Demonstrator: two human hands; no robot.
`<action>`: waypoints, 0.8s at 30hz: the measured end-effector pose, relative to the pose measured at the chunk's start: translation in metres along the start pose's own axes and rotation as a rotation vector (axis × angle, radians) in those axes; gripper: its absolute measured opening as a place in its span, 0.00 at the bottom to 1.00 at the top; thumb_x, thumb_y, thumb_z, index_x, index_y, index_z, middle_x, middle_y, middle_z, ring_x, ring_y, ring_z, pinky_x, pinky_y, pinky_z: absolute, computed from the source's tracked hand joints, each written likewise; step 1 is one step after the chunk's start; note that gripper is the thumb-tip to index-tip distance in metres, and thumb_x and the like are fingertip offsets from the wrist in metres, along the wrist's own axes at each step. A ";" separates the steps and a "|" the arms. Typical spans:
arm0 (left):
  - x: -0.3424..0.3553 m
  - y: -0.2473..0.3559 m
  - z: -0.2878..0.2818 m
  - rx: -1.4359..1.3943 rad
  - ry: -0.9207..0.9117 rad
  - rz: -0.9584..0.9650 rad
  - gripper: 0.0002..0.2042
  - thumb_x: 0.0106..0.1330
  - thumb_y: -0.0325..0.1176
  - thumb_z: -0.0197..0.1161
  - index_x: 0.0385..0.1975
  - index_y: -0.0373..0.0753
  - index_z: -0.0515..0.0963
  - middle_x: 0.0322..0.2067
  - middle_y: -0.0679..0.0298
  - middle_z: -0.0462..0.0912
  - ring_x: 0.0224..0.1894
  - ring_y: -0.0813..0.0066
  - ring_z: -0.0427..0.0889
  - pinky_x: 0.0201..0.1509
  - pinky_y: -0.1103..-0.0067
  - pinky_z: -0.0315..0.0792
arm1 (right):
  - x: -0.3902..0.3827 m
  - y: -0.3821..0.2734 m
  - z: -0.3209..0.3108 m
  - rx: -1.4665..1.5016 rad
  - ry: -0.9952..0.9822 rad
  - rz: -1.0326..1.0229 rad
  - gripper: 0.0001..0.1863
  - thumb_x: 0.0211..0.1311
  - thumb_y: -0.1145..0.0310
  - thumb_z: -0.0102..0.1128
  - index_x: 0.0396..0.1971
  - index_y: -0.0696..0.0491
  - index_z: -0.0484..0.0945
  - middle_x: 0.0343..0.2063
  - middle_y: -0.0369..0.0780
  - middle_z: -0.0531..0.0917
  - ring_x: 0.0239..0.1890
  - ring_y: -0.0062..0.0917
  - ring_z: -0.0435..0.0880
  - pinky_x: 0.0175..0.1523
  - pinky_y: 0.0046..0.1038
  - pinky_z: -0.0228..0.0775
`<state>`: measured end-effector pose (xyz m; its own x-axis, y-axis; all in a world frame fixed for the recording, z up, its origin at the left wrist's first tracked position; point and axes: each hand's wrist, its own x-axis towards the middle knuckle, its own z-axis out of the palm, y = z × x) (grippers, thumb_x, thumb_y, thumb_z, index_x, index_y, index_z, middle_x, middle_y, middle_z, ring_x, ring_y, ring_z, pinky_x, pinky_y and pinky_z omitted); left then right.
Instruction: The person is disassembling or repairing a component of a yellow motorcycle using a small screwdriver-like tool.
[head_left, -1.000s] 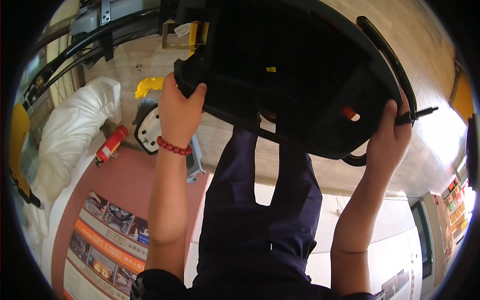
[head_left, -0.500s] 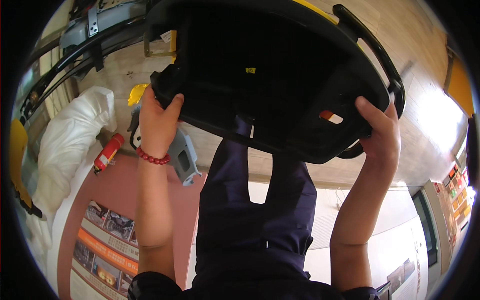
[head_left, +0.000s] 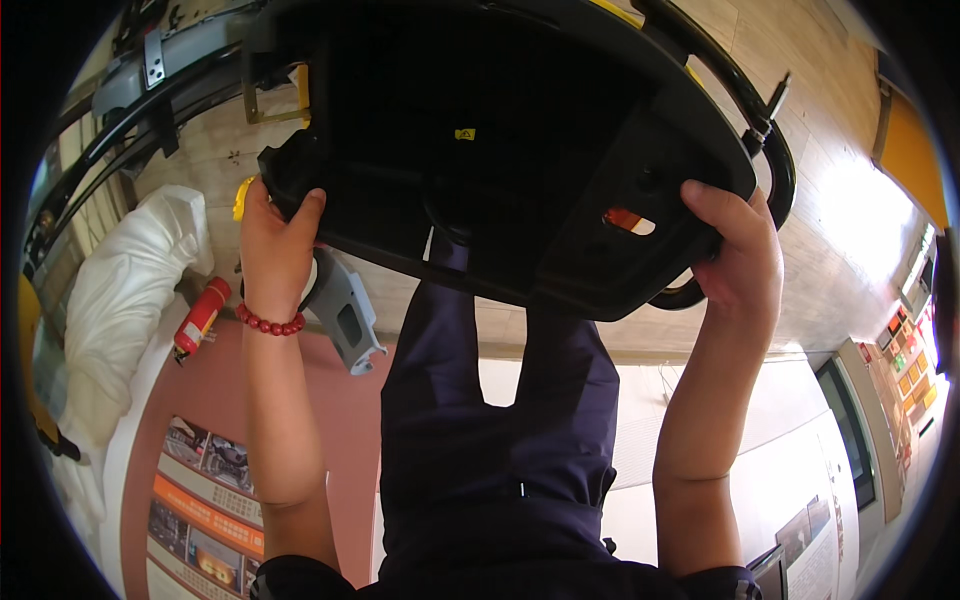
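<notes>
My left hand (head_left: 280, 250) grips the left corner of a large black plastic panel (head_left: 500, 190), its thumb on the near face. A red bead bracelet circles that wrist. My right hand (head_left: 735, 245) grips the panel's right edge beside an oval opening (head_left: 628, 220) showing red and white. A small yellow label (head_left: 465, 134) sits mid-panel. A curved black tube (head_left: 783, 190) with a metal pin (head_left: 775, 105) runs behind the panel's right side. My dark trousers (head_left: 500, 440) are below the panel.
A wrapped white bundle (head_left: 120, 300) and red fire extinguisher (head_left: 200, 320) lie left. A grey plastic part (head_left: 350, 325) and yellow piece (head_left: 241, 198) rest below the panel. A black tubular frame (head_left: 100, 140) spans the upper left. A printed board (head_left: 200, 380) is at lower left.
Both hands and the panel have moved left in the view; the left hand shifted further than the right. More of the curved tube shows at upper right, and the grip continues.
</notes>
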<state>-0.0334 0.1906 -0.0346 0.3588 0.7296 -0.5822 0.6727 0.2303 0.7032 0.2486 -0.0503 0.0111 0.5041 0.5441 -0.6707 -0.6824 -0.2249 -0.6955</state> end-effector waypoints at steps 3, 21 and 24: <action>0.000 -0.001 0.000 -0.016 0.000 0.036 0.14 0.66 0.25 0.62 0.49 0.30 0.71 0.40 0.60 0.83 0.39 0.80 0.82 0.42 0.83 0.75 | 0.001 -0.002 -0.003 -0.008 -0.055 0.062 0.19 0.51 0.75 0.58 0.43 0.69 0.78 0.36 0.48 0.86 0.36 0.32 0.87 0.45 0.25 0.79; 0.001 0.001 -0.001 0.112 0.020 -0.014 0.16 0.67 0.28 0.63 0.52 0.32 0.70 0.35 0.63 0.83 0.30 0.82 0.81 0.27 0.85 0.74 | 0.003 -0.002 -0.007 -0.043 -0.089 0.049 0.17 0.53 0.77 0.60 0.44 0.67 0.78 0.36 0.45 0.86 0.38 0.30 0.85 0.46 0.25 0.76; 0.001 0.001 0.000 0.108 0.038 -0.003 0.17 0.67 0.29 0.63 0.52 0.32 0.70 0.35 0.63 0.83 0.30 0.82 0.81 0.27 0.85 0.74 | 0.004 0.000 -0.008 -0.047 -0.103 0.044 0.17 0.53 0.76 0.60 0.44 0.67 0.79 0.36 0.44 0.86 0.39 0.28 0.84 0.47 0.25 0.74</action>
<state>-0.0322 0.1913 -0.0346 0.3330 0.7532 -0.5672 0.7403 0.1637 0.6520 0.2551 -0.0545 0.0066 0.4155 0.6125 -0.6724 -0.6759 -0.2868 -0.6789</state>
